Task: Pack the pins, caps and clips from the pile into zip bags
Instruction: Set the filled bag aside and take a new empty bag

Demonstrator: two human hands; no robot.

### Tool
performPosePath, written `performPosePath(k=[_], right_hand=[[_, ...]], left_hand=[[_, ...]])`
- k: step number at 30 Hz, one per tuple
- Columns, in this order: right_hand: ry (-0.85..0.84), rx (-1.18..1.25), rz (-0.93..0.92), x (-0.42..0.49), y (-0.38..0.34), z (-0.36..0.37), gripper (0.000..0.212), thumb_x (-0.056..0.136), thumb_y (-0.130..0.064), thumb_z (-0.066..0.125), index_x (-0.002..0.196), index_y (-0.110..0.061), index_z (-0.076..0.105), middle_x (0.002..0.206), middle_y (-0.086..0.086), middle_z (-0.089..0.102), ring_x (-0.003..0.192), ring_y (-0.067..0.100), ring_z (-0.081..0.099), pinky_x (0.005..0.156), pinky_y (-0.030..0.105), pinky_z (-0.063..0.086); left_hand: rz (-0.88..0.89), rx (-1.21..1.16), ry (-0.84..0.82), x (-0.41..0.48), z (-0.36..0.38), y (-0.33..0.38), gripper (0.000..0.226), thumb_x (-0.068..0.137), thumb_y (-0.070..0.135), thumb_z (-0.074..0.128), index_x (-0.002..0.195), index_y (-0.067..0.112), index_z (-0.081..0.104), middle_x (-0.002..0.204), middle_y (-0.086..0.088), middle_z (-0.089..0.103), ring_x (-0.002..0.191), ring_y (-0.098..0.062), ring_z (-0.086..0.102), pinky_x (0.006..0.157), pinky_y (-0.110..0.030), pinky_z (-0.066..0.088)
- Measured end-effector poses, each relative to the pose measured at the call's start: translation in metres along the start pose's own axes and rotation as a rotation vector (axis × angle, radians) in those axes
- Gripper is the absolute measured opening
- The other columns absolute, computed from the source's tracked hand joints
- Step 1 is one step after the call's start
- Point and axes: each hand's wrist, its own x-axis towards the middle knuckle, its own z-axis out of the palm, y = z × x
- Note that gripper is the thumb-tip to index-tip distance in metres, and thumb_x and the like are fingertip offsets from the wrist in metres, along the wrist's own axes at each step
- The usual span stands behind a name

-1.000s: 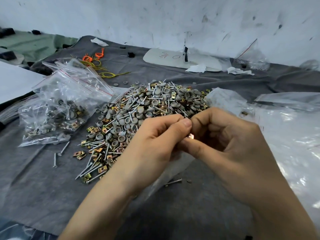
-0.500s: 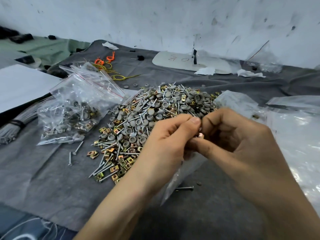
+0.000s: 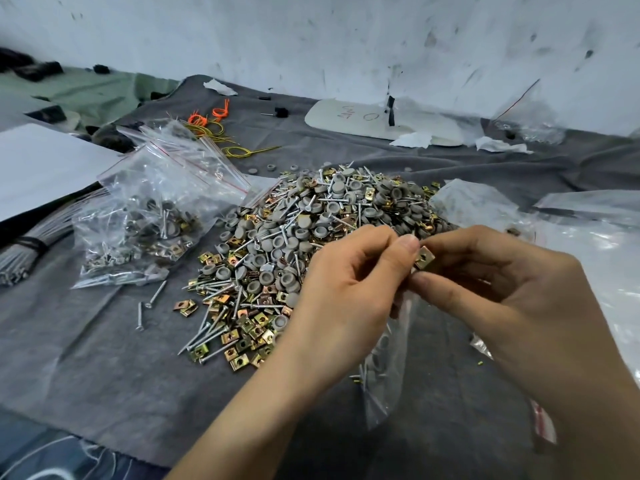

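My right hand [image 3: 502, 299] pinching brass clip [image 3: 424, 258] mid-frame, left hand [image 3: 346, 289] gripping top of zip bag [image 3: 386, 372] dangling underneath. Pile [image 3: 311, 230] right behind, filled bags [image 3: 145, 220] at left.

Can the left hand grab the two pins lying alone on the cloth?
Probably yes: the two pins lie uncovered on bare cloth, with nothing between. But the left hand seems to pinch the zip bag, so it must let go first.
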Motion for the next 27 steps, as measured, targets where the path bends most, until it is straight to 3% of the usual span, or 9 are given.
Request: performPosePath(k=[2, 8, 11, 16, 21, 27], right_hand=[[0.015, -0.068, -0.020, -0.0009, 0.0008, -0.0005, 0.023, 0.068, -0.035, 0.081, 0.090, -0.033, 0.073, 0.078, -0.011, 0.073, 0.071, 0.010, 0.071, 0.069, 0.022, 0.057], [0.016, -0.261, -0.106, 0.0000, -0.0012, 0.0030, 0.028, 0.069, -0.025, 0.073, 0.092, -0.040, 0.068, 0.079, -0.021, 0.072, 0.071, -0.001, 0.069, 0.068, 0.010, 0.052], [0.004, -0.256, -0.099, -0.0003, -0.0042, 0.0021, 0.028, 0.067, -0.033, 0.082, 0.090, -0.041, 0.067, 0.082, -0.019, 0.072, 0.071, 0.000, 0.069, 0.070, 0.013, 0.054], [-0.027, -0.320, -0.113, 0.0000, -0.0052, 0.0019, 0.025, 0.070, -0.039, 0.068, 0.094, -0.033, 0.072, 0.080, -0.017, 0.072, 0.075, 0.001, 0.068, 0.071, 0.019, 0.054], [-0.062, -0.347, -0.111, 0.0002, -0.0047, 0.0025, 0.024, 0.072, -0.034, 0.064, 0.095, -0.038, 0.067, 0.081, -0.023, 0.068, 0.078, -0.005, 0.064, 0.067, 0.005, 0.047], [-0.087, -0.408, -0.141, 0.0003, -0.0028, 0.0031, 0.021, 0.075, -0.026, 0.068, 0.094, -0.036, 0.068, 0.070, -0.027, 0.066, 0.071, -0.006, 0.064, 0.059, 0.004, 0.045]], left_hand=[[0.043, 0.133, 0.019, -0.0002, -0.0004, 0.0007, 0.038, 0.092, 0.028, 0.051, 0.063, 0.004, 0.051, 0.062, 0.001, 0.046, 0.059, -0.010, 0.046, 0.057, -0.030, 0.037], [0.080, 0.275, 0.032, -0.0008, -0.0017, 0.0031, 0.035, 0.093, 0.028, 0.053, 0.062, 0.012, 0.053, 0.065, 0.007, 0.043, 0.061, -0.006, 0.043, 0.060, -0.023, 0.032], [0.085, 0.287, -0.004, -0.0006, -0.0037, 0.0049, 0.034, 0.093, 0.028, 0.052, 0.061, 0.015, 0.052, 0.066, 0.007, 0.043, 0.063, -0.006, 0.043, 0.061, -0.024, 0.033], [0.073, 0.302, -0.033, 0.0000, -0.0052, 0.0075, 0.033, 0.092, 0.028, 0.051, 0.060, 0.022, 0.047, 0.066, 0.009, 0.040, 0.064, -0.006, 0.042, 0.062, -0.025, 0.032], [0.079, 0.352, -0.037, 0.0006, -0.0051, 0.0079, 0.034, 0.093, 0.028, 0.051, 0.059, 0.029, 0.044, 0.066, 0.009, 0.040, 0.063, -0.005, 0.042, 0.062, -0.022, 0.031], [0.099, 0.430, -0.023, 0.0003, -0.0051, 0.0055, 0.032, 0.092, 0.026, 0.052, 0.061, 0.020, 0.048, 0.068, 0.007, 0.042, 0.063, -0.004, 0.042, 0.060, -0.016, 0.029]])
